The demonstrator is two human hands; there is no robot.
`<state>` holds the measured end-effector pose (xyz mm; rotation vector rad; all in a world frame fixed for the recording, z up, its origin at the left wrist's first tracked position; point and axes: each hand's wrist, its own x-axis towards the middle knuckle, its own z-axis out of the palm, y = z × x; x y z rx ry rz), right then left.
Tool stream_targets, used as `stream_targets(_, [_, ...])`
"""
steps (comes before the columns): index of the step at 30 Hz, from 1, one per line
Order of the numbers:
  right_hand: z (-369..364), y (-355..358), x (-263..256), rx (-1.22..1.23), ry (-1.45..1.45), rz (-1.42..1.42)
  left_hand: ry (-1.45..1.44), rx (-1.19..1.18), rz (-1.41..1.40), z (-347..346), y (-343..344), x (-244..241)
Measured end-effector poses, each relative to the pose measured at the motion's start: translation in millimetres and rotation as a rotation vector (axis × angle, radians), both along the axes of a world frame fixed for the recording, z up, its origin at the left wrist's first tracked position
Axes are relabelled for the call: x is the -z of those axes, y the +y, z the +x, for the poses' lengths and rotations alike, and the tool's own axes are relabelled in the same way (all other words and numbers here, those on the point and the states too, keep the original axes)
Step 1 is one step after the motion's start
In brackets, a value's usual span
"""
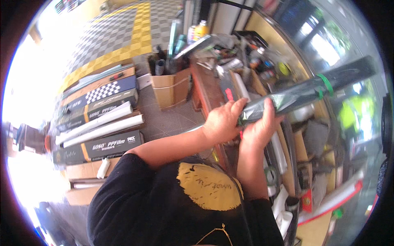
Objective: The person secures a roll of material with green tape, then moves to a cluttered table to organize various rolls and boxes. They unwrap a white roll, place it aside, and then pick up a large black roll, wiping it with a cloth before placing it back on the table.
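Observation:
A dark, glossy roll of film slants up to the right in front of me, with a green tape band around it toward the far end. My left hand is at the near end of the roll, its fingertips on the end edge. Just right of it, my right hand grips the roll from below, the thumb lying up along its side. The wrapping near my hands looks crinkled and shiny. Fingers beneath the roll are hidden.
Below the roll stands a cluttered reddish-brown bench with tools and bottles. An open cardboard box holds several tubes. Stacked long film boxes carry white tubes at left. A glass pane rises at right.

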<state>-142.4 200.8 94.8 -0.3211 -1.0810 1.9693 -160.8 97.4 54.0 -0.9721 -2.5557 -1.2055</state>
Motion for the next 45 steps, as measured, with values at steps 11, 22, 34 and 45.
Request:
stream_targets(11, [-83.9, -71.0, 33.5, -0.492, 0.062, 0.089, -0.702, 0.662, 0.086, -137.9, -157.5, 27.4])
stream_targets(22, [-222.1, -108.6, 19.8, -0.425, 0.080, 0.170, -0.158, 0.096, 0.121, -212.5, -179.9, 49.4])
stream_targets(34, [-402.0, -128.2, -64.7, -0.680, 0.162, -0.038, 0.216, -0.653, -0.168, -368.5, -293.4, 56.8])
stream_targets(45, [-506.0, -286.4, 70.1, -1.237, -0.027, -0.517, 0.818, -1.138, -1.024, -390.8, -523.6, -132.2])
